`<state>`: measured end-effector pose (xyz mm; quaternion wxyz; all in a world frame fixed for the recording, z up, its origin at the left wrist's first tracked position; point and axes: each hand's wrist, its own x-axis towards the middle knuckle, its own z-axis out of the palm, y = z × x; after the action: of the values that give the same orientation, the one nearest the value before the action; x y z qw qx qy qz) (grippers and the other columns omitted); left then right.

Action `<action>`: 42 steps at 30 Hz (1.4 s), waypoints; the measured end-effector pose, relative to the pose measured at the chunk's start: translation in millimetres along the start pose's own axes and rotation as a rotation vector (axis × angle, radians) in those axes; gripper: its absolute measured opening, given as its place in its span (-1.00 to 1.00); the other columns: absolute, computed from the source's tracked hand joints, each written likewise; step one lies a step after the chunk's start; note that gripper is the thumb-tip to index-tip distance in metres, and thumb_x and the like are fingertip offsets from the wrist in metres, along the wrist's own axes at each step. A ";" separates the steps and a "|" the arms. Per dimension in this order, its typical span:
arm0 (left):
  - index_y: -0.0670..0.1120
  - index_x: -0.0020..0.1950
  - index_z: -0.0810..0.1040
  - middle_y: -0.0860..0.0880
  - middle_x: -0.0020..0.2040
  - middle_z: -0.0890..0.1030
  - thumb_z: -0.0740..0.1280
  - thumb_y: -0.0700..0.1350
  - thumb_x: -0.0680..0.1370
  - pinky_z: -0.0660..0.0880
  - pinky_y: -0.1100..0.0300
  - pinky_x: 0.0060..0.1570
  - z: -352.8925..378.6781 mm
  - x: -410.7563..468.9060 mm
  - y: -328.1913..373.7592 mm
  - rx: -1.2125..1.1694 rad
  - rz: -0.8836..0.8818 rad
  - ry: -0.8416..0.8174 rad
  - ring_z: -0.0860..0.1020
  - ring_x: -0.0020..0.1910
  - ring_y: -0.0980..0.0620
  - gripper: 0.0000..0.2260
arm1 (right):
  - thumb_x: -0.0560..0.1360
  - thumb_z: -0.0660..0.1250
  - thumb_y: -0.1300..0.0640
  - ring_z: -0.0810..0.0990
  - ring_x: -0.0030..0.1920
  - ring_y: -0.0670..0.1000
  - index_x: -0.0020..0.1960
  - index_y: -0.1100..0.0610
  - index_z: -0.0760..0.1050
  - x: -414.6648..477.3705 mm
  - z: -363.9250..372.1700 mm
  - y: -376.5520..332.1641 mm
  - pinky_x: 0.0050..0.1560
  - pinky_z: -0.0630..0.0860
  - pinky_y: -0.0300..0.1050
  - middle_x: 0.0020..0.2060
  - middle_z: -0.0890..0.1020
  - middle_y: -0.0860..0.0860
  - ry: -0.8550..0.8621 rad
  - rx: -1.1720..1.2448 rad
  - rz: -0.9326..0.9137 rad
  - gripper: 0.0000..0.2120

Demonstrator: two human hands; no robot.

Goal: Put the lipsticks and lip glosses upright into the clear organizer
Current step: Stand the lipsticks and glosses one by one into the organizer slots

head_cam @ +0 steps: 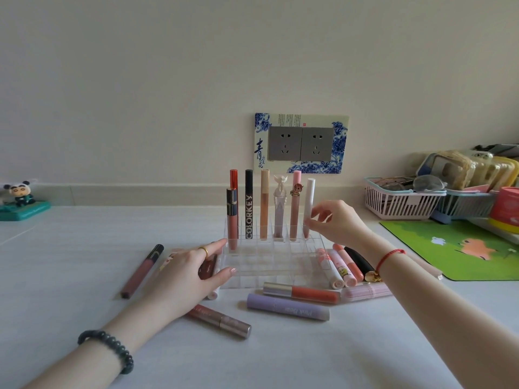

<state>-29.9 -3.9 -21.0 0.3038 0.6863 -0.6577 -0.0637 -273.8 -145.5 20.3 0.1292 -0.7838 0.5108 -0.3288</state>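
Note:
The clear organizer [269,265] sits mid-table with several tubes upright in its back row. My right hand [334,223] pinches the white-capped lip gloss [309,200] standing in the back right slot. My left hand [193,273] rests flat against the organizer's left edge, fingers spread, holding nothing, and covers part of a dark red lipstick [207,269]. Loose tubes lie around: a brown gloss [141,270] at the left, a purple tube [288,306] and an orange gloss [303,292] in front, several pink and black ones [345,265] at the right.
A green mat [460,248] lies at the right, with pink and blue baskets [401,202] of glasses and pouches behind it. A panda figurine [21,202] stands far left. A wall socket panel [300,143] is behind the organizer.

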 end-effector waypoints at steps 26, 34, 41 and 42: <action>0.20 0.35 0.32 0.15 0.13 0.53 0.31 0.17 0.43 0.49 0.20 -0.07 -0.7 -2.6 4.7 -0.059 0.024 -0.019 0.61 -0.38 0.28 -0.50 | 0.39 0.40 0.15 0.59 -0.15 0.11 0.01 0.13 0.57 -52.0 -94.0 50.8 -0.07 0.53 -0.02 -0.17 0.63 0.10 0.253 0.063 0.076 -0.80; 0.20 0.32 0.37 0.21 -0.06 0.55 0.35 0.14 0.41 0.50 0.19 0.07 1.4 -2.8 4.1 -0.105 0.010 -0.002 0.64 -0.15 0.19 -0.52 | 0.40 0.37 0.18 0.47 -0.15 0.04 0.13 0.24 0.52 -67.7 -74.3 102.2 -0.23 0.39 -0.18 -0.10 0.56 0.11 0.114 -0.235 0.353 -0.68; 0.18 0.32 0.36 0.13 0.10 0.56 0.34 0.10 0.44 0.36 0.35 -0.35 0.3 -4.3 8.6 -0.085 0.021 0.016 0.44 -0.60 0.26 -0.54 | 0.44 0.28 0.18 0.48 -0.11 0.10 0.14 0.24 0.50 -67.9 -63.0 109.1 -0.16 0.40 -0.15 0.02 0.59 0.19 0.087 -0.360 0.412 -0.71; 0.18 0.33 0.36 0.13 0.08 0.57 0.34 0.10 0.44 0.33 0.38 -0.39 -0.1 -4.8 9.5 -0.080 0.019 0.017 0.44 -0.60 0.26 -0.54 | 0.44 0.27 0.18 0.51 -0.08 0.13 0.13 0.25 0.51 -67.6 -62.2 109.3 -0.15 0.42 -0.13 0.01 0.59 0.20 0.085 -0.381 0.417 -0.72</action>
<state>-38.7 1.1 -17.7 0.3370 0.6678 -0.6587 -0.0812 -410.0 -125.9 -17.7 0.0228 -0.6573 0.7186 -0.2260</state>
